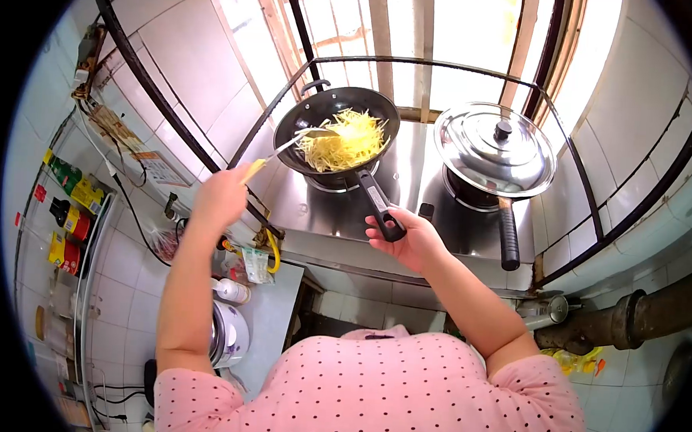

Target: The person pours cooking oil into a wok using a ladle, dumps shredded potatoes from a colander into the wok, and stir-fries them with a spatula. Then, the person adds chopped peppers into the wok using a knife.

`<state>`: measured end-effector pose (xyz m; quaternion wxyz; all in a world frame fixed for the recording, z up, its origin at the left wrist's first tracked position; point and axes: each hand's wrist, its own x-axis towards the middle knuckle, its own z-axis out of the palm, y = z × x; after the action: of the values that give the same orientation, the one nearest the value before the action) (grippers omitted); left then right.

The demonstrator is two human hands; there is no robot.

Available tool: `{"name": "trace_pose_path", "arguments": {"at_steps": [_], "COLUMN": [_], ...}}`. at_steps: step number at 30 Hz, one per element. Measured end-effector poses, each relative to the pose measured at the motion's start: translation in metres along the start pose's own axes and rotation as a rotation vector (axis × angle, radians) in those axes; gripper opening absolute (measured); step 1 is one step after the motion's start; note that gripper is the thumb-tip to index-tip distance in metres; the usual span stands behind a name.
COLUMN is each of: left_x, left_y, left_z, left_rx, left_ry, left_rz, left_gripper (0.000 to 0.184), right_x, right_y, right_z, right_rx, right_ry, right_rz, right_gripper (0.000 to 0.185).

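Observation:
A black wok sits on the left burner, holding a heap of pale yellow shreds that look like potato. My left hand is closed around the yellow handle of a metal spatula, whose head rests among the shreds at the left of the heap. With my right hand I hold the end of the wok's black handle, thumb on top and fingers beneath. The lower side of that grip is partly hidden.
On the right burner stands a pan with a shiny lid, its black handle pointing toward me. A dark metal rail surrounds the stove. At lower left are a rice cooker and a shelf of bottles. A thick pipe runs at right.

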<state>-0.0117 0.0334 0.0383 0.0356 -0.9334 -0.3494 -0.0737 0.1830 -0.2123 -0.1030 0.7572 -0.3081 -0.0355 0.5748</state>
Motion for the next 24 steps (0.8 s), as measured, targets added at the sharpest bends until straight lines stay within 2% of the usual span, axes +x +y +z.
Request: {"name": "trace_pose_path", "arguments": {"at_steps": [3,6,7,14,19,22,24], "left_x": [-0.011,-0.012,-0.007,0.029,0.035,0.006,0.001], "left_y": [-0.008,0.004,0.01,0.012,0.035,0.037,0.033], "left_z": [-0.052,-0.077,-0.071,0.012,0.077,0.093,0.103], "left_rx": [-0.138,-0.08,0.005,-0.011,0.02,-0.02,-0.06], "left_ry": [-0.001,-0.117,-0.163,0.148,0.064,-0.032,-0.035], "left_rz": [0.06,0.094,0.183,0.11,0.146,0.088,0.1], "left_gripper": [0.032,0.026,0.027,0.035,0.032,0.042,0.049], "right_x": [-0.002,0.003,0.002,-0.004,-0.002,-0.011,-0.018], "right_y": [-0.004,-0.005,-0.005,-0.005,-0.003,-0.001,0.001], "right_z": [0.013,0.012,0.009,0.016,0.009,0.003,-0.027], "right_rx": [-0.066,-0.128,-0.143,-0.093,-0.089,-0.043,0.074], "right_ry": [0.058,0.053,0.039,0.079,0.025,0.079,0.116], "right_rz": [0.038,0.031,0.028,0.019,0.025,-0.078,-0.195], "right_gripper": [0.031,0.032,0.032,0.036,0.038,0.032,0.055]}}
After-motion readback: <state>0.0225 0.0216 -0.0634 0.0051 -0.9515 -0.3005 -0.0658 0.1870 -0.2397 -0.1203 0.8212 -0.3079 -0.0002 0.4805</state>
